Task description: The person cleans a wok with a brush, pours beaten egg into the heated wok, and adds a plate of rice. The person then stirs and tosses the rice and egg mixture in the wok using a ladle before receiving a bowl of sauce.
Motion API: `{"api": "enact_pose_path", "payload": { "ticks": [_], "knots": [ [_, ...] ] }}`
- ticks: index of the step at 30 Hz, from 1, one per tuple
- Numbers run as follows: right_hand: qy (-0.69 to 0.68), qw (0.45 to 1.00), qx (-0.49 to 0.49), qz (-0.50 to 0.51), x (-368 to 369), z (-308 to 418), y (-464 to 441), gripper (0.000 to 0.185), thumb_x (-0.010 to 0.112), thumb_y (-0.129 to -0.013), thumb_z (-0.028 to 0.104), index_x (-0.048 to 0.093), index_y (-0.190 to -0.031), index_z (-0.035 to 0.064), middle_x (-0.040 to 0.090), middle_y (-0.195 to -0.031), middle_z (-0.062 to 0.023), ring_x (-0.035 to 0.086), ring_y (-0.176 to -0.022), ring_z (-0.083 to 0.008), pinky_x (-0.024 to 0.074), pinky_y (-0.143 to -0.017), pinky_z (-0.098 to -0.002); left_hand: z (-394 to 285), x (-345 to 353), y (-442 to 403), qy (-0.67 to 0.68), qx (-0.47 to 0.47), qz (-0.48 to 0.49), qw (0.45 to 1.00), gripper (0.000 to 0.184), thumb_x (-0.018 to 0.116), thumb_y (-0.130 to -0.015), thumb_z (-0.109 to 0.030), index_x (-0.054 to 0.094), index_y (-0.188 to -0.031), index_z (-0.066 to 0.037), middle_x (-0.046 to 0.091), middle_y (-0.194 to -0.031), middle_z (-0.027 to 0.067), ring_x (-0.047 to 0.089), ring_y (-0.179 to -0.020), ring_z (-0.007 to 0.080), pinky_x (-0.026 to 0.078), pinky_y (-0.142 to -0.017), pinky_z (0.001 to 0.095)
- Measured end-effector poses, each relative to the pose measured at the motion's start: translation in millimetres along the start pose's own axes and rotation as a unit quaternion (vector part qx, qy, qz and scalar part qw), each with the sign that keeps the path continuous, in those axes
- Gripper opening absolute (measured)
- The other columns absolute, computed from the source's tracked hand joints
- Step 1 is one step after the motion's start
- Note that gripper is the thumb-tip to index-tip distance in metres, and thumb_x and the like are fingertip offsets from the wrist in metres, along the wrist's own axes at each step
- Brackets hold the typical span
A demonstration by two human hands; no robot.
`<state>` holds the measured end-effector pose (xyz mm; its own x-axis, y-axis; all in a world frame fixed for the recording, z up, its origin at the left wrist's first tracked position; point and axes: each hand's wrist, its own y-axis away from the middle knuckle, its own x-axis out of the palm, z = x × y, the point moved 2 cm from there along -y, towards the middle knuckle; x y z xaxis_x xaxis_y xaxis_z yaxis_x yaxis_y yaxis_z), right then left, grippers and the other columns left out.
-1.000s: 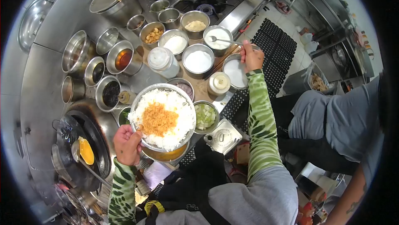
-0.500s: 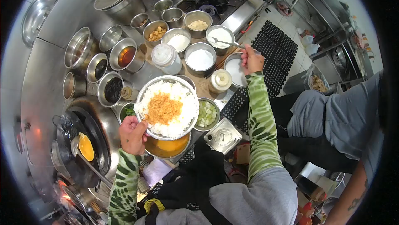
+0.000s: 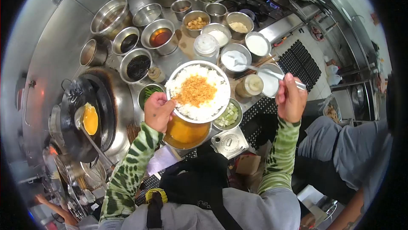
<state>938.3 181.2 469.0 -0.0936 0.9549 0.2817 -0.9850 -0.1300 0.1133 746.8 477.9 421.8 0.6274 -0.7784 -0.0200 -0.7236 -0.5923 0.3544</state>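
My left hand (image 3: 158, 112) pinches the rim of a metal bowl (image 3: 228, 89) heaped with white rice (image 3: 175, 86). An orange-brown minced topping (image 3: 199, 90) lies on the middle of the rice. The bowl is held above a larger pan of yellow-orange liquid (image 3: 187, 134), which it partly hides. My right hand (image 3: 292, 98) is closed round the handle of a metal spoon (image 3: 272, 73). The spoon's head is at a bowl of white powder (image 3: 231, 66); whether it has scooped any, I cannot tell. Another bowl of white powder (image 3: 268, 86) sits under the handle.
On the left, a ladle (image 3: 79, 117) rests in a dark wok (image 3: 72, 141) beside yellow egg (image 3: 90, 119). Bowls of dark sauces (image 3: 160, 37), a lidded jar (image 3: 206, 46) and chopped green vegetable (image 3: 227, 115) surround the rice. Another person (image 3: 335, 138) stands at right.
The spoon has moved from the farther white-powder bowl to a nearer one, and my right hand has drawn back. My left hand still holds the rice bowl. The whole view has shifted.
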Motion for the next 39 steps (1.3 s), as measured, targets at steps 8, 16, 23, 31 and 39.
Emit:
{"api": "enact_pose_path", "payload": {
  "ticks": [8, 16, 23, 31, 39],
  "knots": [
    [0.285, 0.933, -0.219, 0.022, 25, 15, -29, 0.027, 0.062, -0.091, 0.022, 0.066, -0.078, -0.0014, 0.058, -0.063, -0.001, 0.047, -0.052, -0.0049, 0.0362, -0.047, -0.0217, 1, -6, 4, 0.017, -0.008, -0.011, 1.0, 0.015, 0.064, -0.082, -0.005, 0.051, -0.089, -0.001, 0.059, -0.068, 0.004, 0.053, -0.05, 0.0065, 0.037, -0.04, 0.017],
    [0.462, 0.815, -0.349, -0.018, 33, -69, -225, 0.034, 0.062, -0.087, 0.038, 0.069, -0.083, 0.0054, 0.064, -0.072, -0.0189, 0.063, -0.069, -0.0369, 0.0494, -0.061, -0.0401, -1, -15, 7, -0.012, -0.004, -0.022, 1.0, 0.014, 0.062, -0.083, -0.005, 0.049, -0.087, -0.001, 0.059, -0.068, 0.0051, 0.051, -0.047, 0.0068, 0.037, -0.038, 0.0174],
    [0.519, 0.801, -0.295, -0.029, 31, -103, -258, 0.034, 0.06, -0.087, 0.04, 0.069, -0.083, 0.0076, 0.065, -0.072, -0.0178, 0.063, -0.069, -0.0373, 0.0498, -0.063, -0.0432, -14, -10, 20, 0.014, -0.018, -0.049, 0.999, 0.013, 0.06, -0.082, -0.002, 0.049, -0.088, 0.0, 0.059, -0.068, 0.0062, 0.051, -0.046, 0.0077, 0.037, -0.038, 0.0173],
    [0.452, 0.86, -0.237, -0.002, 38, -118, -263, 0.035, 0.062, -0.086, 0.039, 0.069, -0.08, 0.0051, 0.065, -0.072, -0.0168, 0.064, -0.069, -0.0333, 0.0501, -0.065, -0.0381, -13, -19, 17, 0.03, -0.01, -0.054, 0.998, 0.012, 0.06, -0.081, -0.001, 0.05, -0.088, 0.0, 0.058, -0.066, 0.0056, 0.05, -0.044, 0.0074, 0.036, -0.037, 0.0174],
    [0.194, 0.981, -0.019, 0.0, 24, -130, -260, 0.029, 0.066, -0.086, 0.027, 0.063, -0.071, 0.0021, 0.055, -0.055, -0.0021, 0.042, -0.039, -0.0099, 0.0314, -0.036, -0.0258, -15, -18, 20, 0.028, -0.007, -0.06, 0.998, 0.013, 0.061, -0.081, -0.001, 0.05, -0.089, 0.0, 0.059, -0.066, 0.0055, 0.051, -0.044, 0.0075, 0.036, -0.037, 0.0175]
  ]
}}
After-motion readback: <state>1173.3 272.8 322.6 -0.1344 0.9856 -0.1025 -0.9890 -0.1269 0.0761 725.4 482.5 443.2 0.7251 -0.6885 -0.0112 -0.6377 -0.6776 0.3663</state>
